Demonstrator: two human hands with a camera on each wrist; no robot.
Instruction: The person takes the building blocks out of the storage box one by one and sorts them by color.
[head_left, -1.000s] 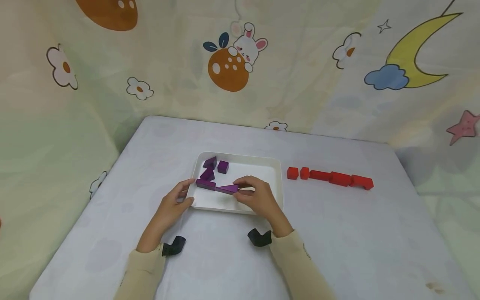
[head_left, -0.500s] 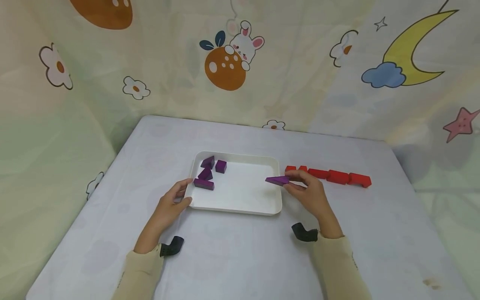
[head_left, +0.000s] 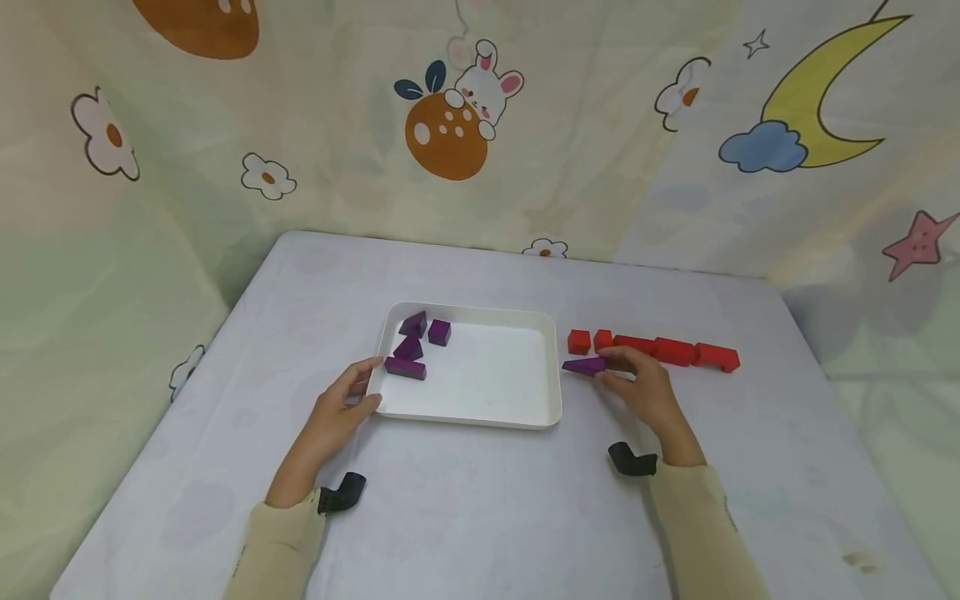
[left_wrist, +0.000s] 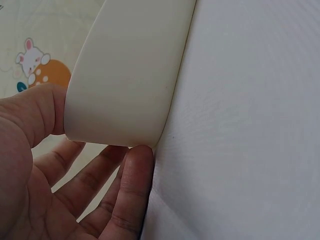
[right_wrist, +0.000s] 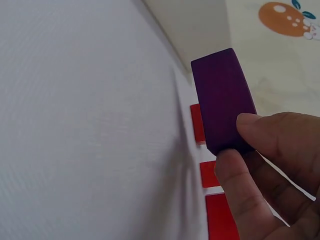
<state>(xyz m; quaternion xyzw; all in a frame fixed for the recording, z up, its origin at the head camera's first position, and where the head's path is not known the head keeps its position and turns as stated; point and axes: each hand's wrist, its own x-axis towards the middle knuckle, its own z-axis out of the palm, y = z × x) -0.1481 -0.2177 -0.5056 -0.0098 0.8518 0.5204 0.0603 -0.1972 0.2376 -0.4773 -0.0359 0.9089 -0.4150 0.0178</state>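
On the tabletop [head_left: 480, 517] nearest us, our two hands, left hand [head_left: 339, 408] gripping the white tray [head_left: 480, 414] corner, right hand [head_left: 647, 393] pinching one purple wedge [head_left: 585, 365] just outside the tray, four purple blocks [head_left: 408, 357] inside, five red blocks [head_left: 654, 350] in a row beyond.

The right hand [head_left: 641, 392] sits hemmed between the white tray [head_left: 480, 417] wall on its left and the red block row [head_left: 652, 350] just behind it; bare counter [head_left: 787, 467] lies open to its right and front.
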